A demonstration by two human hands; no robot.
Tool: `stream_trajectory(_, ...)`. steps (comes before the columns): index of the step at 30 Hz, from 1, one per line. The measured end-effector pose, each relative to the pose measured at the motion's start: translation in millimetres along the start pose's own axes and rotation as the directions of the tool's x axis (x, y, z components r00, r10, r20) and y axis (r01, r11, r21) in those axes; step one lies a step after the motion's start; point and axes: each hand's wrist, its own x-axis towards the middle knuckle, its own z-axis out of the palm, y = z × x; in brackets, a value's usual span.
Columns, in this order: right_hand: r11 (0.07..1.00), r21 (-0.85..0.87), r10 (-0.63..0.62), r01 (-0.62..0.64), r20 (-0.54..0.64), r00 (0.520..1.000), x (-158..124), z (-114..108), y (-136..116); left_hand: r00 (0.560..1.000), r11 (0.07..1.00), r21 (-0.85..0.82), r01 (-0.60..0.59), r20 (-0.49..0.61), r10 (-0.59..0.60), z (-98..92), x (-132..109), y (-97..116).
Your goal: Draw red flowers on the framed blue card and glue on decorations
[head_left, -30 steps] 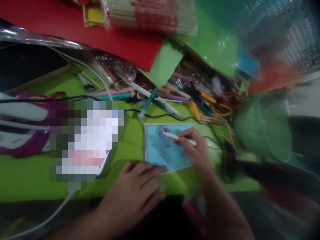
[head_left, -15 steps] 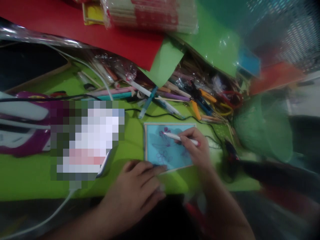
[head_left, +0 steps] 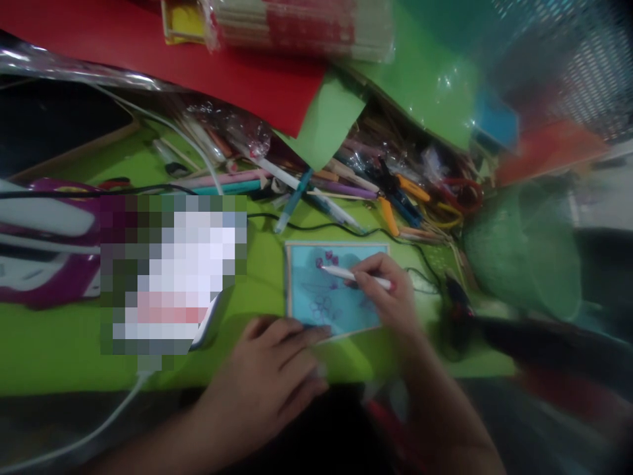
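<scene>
A small blue panel (head_left: 309,270) with a thin pale wooden border lies on the green table. Purple flower outlines are drawn across it, with darker blossoms near its top. Pinched in my right hand (head_left: 388,284) is a white marker (head_left: 339,272) with a red end. Its tip points left, at or just above the panel below those blossoms. My left hand (head_left: 277,356) lies over the panel's lower left corner, fingers stretched out and resting on its edge. A pale spot near the left thumb is too blurred to name.
Left of the panel stands a phone (head_left: 198,264), its screen blurred out, with a white cable (head_left: 119,409). Behind lie scissors (head_left: 462,194), pens and orange-handled tools (head_left: 388,216). A green basket (head_left: 519,251) stands at right; red paper (head_left: 222,86) lies at the back.
The marker tip has shifted slightly down and left on the panel, and my right hand moved a little with it. My left hand stays in place.
</scene>
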Motion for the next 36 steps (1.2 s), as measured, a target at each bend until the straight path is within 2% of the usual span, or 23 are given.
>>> stream_trajectory(11,0.999,-0.002,0.043,-0.043,-0.066,0.997,0.6,1.6,-0.1,1.0,1.0,-0.016,0.009,0.018,-0.008,-0.2,-1.2,-0.1)
stream_trajectory(26,1.0,-0.007,0.022,-0.022,0.0,1.0,0.5,0.5,-1.6,1.0,1.0,-0.004,0.01,0.017,-0.01,-0.5,-1.5,0.3)
stream_trajectory(36,0.999,-0.006,0.05,-0.05,-0.046,0.998,0.2,0.3,0.2,1.0,1.0,0.017,0.006,0.01,-0.007,-0.1,-1.2,0.3)
